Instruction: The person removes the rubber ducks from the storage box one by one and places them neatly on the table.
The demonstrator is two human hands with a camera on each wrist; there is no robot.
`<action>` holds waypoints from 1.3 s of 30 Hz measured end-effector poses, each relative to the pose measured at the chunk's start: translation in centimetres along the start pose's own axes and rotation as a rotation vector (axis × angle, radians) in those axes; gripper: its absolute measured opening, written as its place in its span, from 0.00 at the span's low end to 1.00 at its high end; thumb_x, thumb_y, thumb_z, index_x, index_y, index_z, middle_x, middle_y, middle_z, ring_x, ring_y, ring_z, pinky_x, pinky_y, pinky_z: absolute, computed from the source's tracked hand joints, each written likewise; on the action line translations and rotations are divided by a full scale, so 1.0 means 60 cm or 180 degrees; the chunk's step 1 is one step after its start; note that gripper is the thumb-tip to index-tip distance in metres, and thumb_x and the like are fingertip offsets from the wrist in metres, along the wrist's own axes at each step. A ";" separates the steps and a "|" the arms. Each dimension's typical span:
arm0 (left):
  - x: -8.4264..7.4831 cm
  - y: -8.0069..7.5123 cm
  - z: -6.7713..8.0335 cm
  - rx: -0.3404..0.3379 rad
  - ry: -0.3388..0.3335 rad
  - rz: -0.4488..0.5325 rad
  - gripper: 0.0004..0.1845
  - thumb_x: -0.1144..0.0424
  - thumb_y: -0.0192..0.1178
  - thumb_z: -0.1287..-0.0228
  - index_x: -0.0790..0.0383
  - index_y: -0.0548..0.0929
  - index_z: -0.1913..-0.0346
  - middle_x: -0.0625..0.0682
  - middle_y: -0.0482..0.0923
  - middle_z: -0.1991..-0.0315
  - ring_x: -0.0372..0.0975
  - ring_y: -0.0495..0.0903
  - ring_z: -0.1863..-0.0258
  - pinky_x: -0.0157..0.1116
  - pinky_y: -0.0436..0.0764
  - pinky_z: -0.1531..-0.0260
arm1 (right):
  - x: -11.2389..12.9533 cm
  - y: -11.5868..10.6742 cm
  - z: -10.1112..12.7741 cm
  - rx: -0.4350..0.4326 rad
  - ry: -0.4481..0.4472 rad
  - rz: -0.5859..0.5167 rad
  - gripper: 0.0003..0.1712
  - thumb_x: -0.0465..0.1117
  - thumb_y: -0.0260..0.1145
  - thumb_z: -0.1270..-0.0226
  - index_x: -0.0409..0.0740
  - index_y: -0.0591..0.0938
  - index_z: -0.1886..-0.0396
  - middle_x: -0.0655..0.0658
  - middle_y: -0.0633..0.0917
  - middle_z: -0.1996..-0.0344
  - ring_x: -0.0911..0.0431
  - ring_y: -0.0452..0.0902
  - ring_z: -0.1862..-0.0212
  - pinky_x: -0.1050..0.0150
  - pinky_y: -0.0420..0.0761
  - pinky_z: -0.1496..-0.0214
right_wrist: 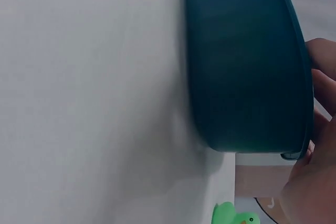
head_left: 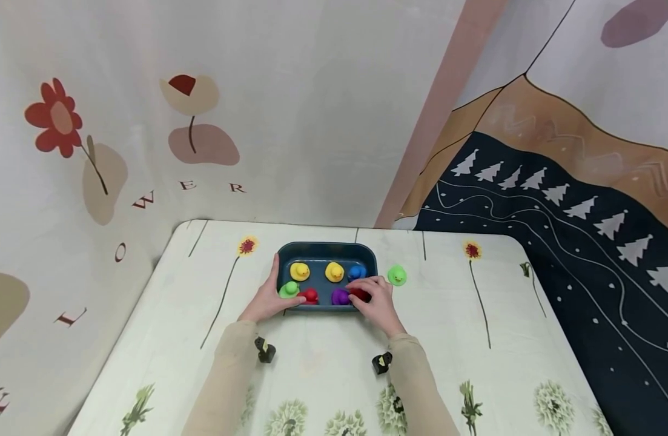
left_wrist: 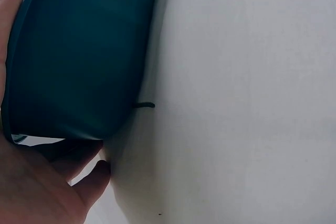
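Note:
A dark blue-green tray (head_left: 327, 249) holds several small toy ducks. In the head view my left hand (head_left: 264, 301) grips its left end, thumb across the front-left corner and fingers along the outer side. Beside that thumb sit a green duck (head_left: 289, 289) and a red duck (head_left: 309, 295). My right hand (head_left: 378, 303) reaches over the front-right corner, its thumb and fingers curled around another red duck (head_left: 361, 295), partly hidden by them. Left of it is a purple duck (head_left: 340, 297). Two yellow ducks (head_left: 299, 271) and a blue duck (head_left: 357, 272) stand farther back.
On the flowered tablecloth (head_left: 312, 369), a light green duck (head_left: 397, 275) stands just right of the tray. Black objects show by the left wrist (head_left: 265, 350) and right wrist (head_left: 382, 363). Printed curtains hang behind the table.

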State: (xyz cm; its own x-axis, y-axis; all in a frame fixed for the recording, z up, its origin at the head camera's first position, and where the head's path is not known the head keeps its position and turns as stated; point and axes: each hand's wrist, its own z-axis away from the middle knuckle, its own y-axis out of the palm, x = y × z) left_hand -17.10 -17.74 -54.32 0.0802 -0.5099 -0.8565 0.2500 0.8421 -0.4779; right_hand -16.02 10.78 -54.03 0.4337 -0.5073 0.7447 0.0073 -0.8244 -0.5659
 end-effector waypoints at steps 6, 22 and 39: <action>-0.002 0.000 0.001 0.0005 0.0018 0.0021 0.67 0.47 0.73 0.48 0.42 0.25 0.25 0.61 0.38 0.23 0.58 0.46 0.28 0.59 0.53 0.34 | 0.006 -0.004 -0.009 0.0290 0.0058 0.0295 0.12 0.36 0.75 0.45 0.45 0.88 0.59 0.47 0.87 0.58 0.51 0.70 0.52 0.49 0.60 0.49; -0.004 0.001 0.004 -0.0013 0.0039 0.0004 0.67 0.46 0.73 0.48 0.43 0.25 0.25 0.61 0.38 0.23 0.58 0.47 0.28 0.58 0.53 0.34 | 0.039 -0.005 -0.053 0.1510 0.0705 0.0685 0.14 0.42 0.70 0.37 0.51 0.86 0.50 0.53 0.82 0.66 0.57 0.74 0.64 0.60 0.76 0.59; -0.007 -0.001 0.008 0.0002 0.0040 0.0039 0.67 0.46 0.72 0.47 0.44 0.25 0.25 0.61 0.37 0.23 0.57 0.44 0.27 0.58 0.51 0.33 | 0.030 0.025 -0.068 0.1510 0.0753 0.0719 0.12 0.45 0.72 0.39 0.54 0.86 0.55 0.55 0.84 0.64 0.59 0.77 0.62 0.58 0.77 0.56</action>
State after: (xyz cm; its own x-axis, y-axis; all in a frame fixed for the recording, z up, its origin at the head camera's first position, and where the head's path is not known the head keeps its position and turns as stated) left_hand -16.66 -17.66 -53.86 0.0711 -0.4972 -0.8647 0.2497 0.8482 -0.4672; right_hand -18.88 7.59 -52.09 0.2586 -0.7451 0.6148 0.3648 -0.5140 -0.7764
